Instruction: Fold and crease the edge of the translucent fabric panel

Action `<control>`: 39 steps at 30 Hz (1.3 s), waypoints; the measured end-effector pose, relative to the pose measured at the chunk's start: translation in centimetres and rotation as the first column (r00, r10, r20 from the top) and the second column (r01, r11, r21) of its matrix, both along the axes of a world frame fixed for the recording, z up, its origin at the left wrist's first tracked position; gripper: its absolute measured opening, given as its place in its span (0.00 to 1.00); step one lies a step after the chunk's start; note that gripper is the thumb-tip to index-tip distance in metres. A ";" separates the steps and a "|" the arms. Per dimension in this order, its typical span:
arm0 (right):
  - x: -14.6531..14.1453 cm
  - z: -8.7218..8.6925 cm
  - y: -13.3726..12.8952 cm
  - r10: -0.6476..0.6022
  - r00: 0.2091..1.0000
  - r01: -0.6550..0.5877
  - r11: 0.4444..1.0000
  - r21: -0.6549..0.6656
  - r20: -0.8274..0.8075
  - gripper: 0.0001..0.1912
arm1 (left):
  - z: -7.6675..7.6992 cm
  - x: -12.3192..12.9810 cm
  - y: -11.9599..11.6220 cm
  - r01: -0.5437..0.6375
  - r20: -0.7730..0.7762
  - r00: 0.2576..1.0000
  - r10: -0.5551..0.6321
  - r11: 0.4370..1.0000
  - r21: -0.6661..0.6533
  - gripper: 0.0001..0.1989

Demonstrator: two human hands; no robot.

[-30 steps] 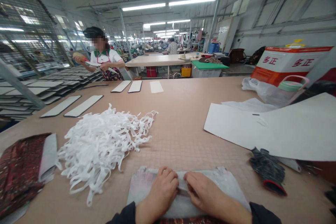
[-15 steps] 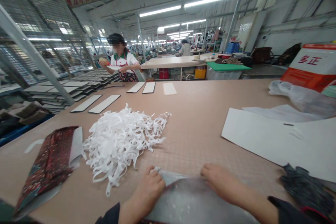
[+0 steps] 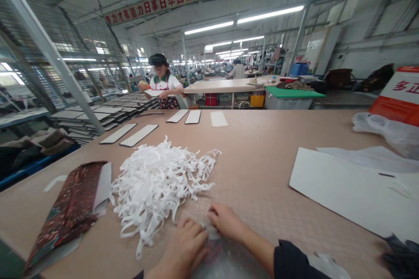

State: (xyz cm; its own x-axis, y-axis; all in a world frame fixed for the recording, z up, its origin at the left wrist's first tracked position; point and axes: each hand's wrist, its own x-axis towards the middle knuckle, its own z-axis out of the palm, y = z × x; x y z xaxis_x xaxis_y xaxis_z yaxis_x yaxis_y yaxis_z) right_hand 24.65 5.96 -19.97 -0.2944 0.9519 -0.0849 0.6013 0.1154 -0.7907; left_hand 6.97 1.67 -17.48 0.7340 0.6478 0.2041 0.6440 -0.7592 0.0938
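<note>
Near the table's front edge lies a grey, partly see-through sheet point(image 3: 225, 257), blurred in places. My left hand point(image 3: 188, 242) rests at its left corner, fingers curled over it. Just right of it, my right hand point(image 3: 225, 222) pinches the sheet's upper edge, its fingertips close to my left hand. Beyond my hands is a heap of white straps point(image 3: 157, 183). A folded red patterned fabric point(image 3: 70, 205) with a pale lining lies to the left.
A large white board point(image 3: 353, 187) lies at the right, beside plastic wrap point(image 3: 382, 128) and dark crumpled plastic point(image 3: 402, 255). White panels point(image 3: 139, 135) lie at the back left. A person point(image 3: 163, 83) stands beyond the table's far left corner.
My right hand has moved left, close to my left hand, along the sheet's upper edge. The view has shifted, so the table's contents appear lower and most sit further right.
</note>
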 end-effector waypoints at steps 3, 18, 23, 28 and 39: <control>0.1 -0.5 3.0 -0.328 0.925 0.330 0.944 -0.022 -0.193 0.15 | 0.5 0.4 3.3 -0.172 0.006 0.985 0.172 0.985 -0.005 0.15; 17.1 4.1 2.9 -0.598 0.245 0.888 0.455 -0.071 -0.763 0.13 | -3.4 -1.4 11.6 -0.445 -0.177 0.878 0.445 0.895 0.039 0.16; 22.5 4.1 -0.2 -0.495 0.097 0.877 0.453 -0.161 -0.864 0.13 | -3.0 -0.5 12.1 -0.440 -0.211 0.874 0.437 0.897 0.038 0.17; 26.5 4.2 -2.6 -0.328 -0.113 0.895 0.375 -0.239 -0.938 0.09 | -2.0 -0.9 12.6 -0.497 -0.255 0.829 0.497 0.865 0.071 0.20; 20.0 9.2 -4.9 -0.452 0.151 0.783 0.598 -0.173 -0.879 0.13 | 1.4 13.2 9.6 -0.185 -0.088 0.979 0.183 0.983 -0.020 0.28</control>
